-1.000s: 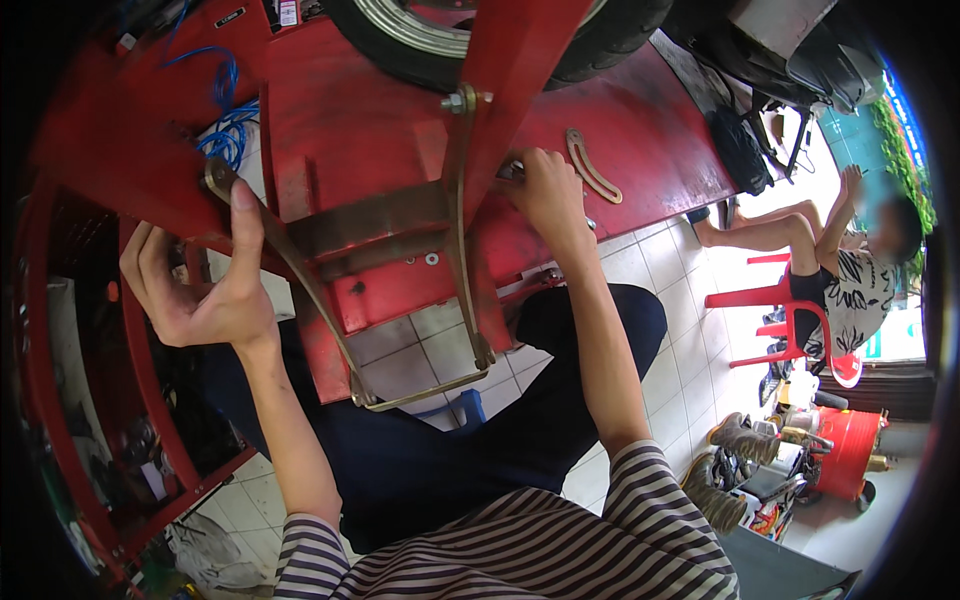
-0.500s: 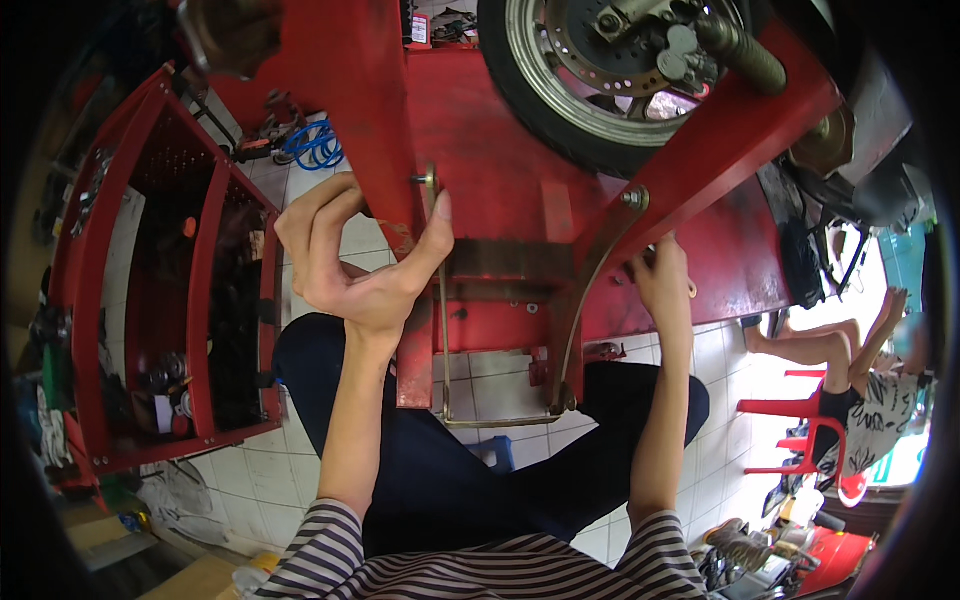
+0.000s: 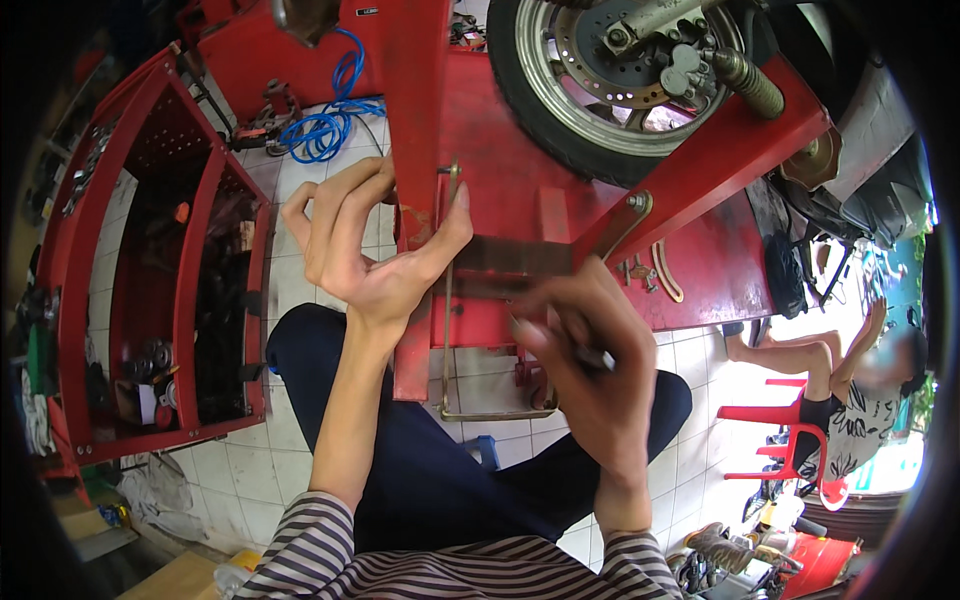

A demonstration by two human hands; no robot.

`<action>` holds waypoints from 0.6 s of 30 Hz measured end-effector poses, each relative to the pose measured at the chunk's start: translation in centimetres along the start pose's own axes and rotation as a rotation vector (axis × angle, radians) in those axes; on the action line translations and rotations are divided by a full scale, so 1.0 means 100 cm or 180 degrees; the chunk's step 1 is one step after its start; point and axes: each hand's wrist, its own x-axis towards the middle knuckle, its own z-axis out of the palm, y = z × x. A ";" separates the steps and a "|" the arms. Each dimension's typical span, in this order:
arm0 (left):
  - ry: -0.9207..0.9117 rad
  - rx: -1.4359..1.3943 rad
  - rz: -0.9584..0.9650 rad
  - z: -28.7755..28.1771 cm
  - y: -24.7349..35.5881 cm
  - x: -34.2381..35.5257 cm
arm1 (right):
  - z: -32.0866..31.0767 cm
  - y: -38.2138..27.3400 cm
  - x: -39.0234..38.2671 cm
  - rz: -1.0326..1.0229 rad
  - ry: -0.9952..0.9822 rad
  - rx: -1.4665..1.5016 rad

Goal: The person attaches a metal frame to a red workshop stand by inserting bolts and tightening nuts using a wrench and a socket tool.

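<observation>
My left hand straddles a red steel post. Its thumb presses the upper end of a bent metal bracket, and its fingers reach behind the post. A bolt passes between post and bracket end there. The bracket runs down, across and up toward a slanted red arm, where another bolt is fitted. Closed and blurred, my right hand hovers in front of the red crossbar, with a small shiny metal piece in its fingers; its exact kind is unclear.
Several loose bolts and a curved slotted plate lie on the red platform. A motorcycle wheel stands beyond. At left are a red tool cart and a coiled blue hose. A person sits at right.
My right hand has come off the platform's right side and moved left toward the crossbar, now with a small metal piece. My left hand stays at the post. The view has shifted slightly.
</observation>
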 end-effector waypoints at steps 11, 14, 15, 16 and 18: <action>-0.0163 0.0007 0.0017 -0.005 -0.005 0.000 | 0.049 0.024 0.065 -0.0515 0.0979 -0.0118; -0.0244 0.0074 -0.0001 -0.008 -0.004 0.002 | 0.052 0.018 0.068 -0.0366 0.0895 -0.0079; -0.0248 0.0031 0.0008 -0.008 -0.004 0.003 | 0.052 0.018 0.068 -0.0376 0.0921 -0.0033; -0.0251 -0.0012 0.0016 -0.007 -0.003 0.004 | 0.051 0.018 0.068 -0.0387 0.0947 0.0012; -0.0257 -0.0040 0.0019 -0.007 -0.004 0.004 | 0.050 0.018 0.069 -0.0318 0.0883 -0.0030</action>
